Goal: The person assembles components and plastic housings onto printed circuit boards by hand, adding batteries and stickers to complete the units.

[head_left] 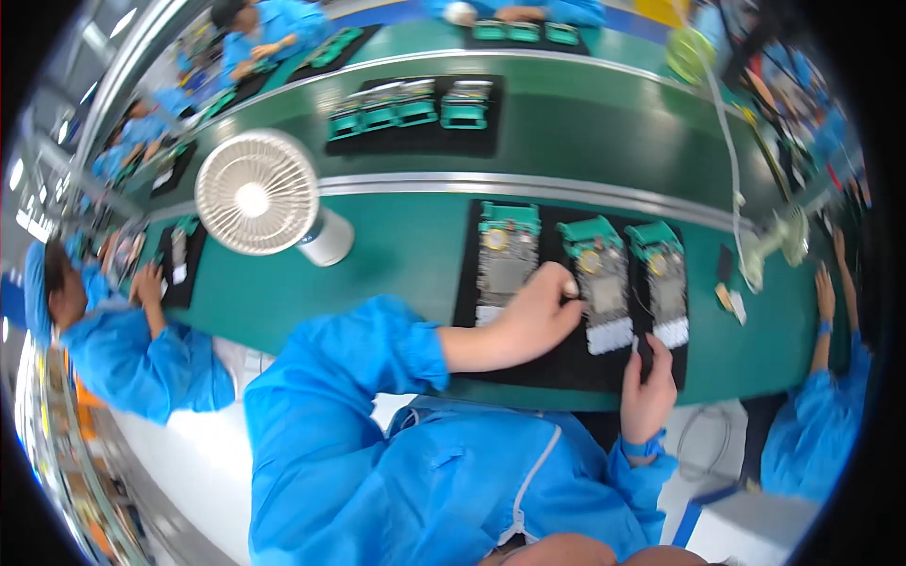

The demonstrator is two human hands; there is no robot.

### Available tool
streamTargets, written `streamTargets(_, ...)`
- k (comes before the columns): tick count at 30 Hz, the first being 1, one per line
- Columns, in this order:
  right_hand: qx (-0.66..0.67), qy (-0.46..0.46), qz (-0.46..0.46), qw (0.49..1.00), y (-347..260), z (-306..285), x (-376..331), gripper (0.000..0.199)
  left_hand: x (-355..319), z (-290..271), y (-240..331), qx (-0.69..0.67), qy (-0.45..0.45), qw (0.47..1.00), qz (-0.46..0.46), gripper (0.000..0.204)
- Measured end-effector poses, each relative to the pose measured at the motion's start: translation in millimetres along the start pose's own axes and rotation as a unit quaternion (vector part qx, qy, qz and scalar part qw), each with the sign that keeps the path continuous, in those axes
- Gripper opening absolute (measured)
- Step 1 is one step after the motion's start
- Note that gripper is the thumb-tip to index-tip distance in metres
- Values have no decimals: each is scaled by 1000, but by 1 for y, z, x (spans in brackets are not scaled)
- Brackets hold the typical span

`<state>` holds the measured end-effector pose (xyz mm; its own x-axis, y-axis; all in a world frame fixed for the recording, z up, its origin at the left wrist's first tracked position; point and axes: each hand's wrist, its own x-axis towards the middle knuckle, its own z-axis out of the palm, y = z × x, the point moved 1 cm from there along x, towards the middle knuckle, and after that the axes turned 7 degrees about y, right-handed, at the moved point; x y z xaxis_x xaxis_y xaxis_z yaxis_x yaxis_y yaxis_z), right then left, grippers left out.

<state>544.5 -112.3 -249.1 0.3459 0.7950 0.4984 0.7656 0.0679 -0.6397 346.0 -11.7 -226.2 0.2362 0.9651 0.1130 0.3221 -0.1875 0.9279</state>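
Note:
Three circuit boards lie in a row on a black mat (462,325), each with a green plastic piece at its far end and a white near end. My left hand (533,321) reaches over the near part of the left board (507,264). Its thumb and forefinger are curled together at the left edge of the middle board (602,288); anything between them is too small to make out. At the near end of the right board (667,283), my right hand (649,391) is closed in a pinch, with a thin pale bit at the fingertips that I cannot identify.
A white fan (255,193) stands on the green bench left of the mat. Beyond the metal rail (406,181), another black mat (472,141) bears several boards. Small dark and white items (731,302) lie at right, near a pale green fan (779,245). Co-workers in blue sit at both sides.

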Motion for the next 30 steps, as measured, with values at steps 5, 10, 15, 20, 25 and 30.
streamTargets(5,0,-9,14,1000,13,5,-3,28,3,7,18,-120,-160,971,-128,37)
streamTargets(10,74,-21,36,996,11,7,-7,28,9,3,3,-96,-183,973,-105,33)
streamTargets(15,130,-102,24,986,2,11,-16,33,1,1,-7,-11,-164,986,-15,34)
streamTargets(20,142,-93,22,985,-3,21,-14,33,-7,-12,1,62,-195,979,21,30)
streamTargets(25,118,-97,3,988,-5,26,-9,27,-18,-12,-1,283,-103,926,229,22)
streamTargets(30,74,-66,-28,995,-7,29,-13,27,-19,-4,-8,330,-63,889,313,18)
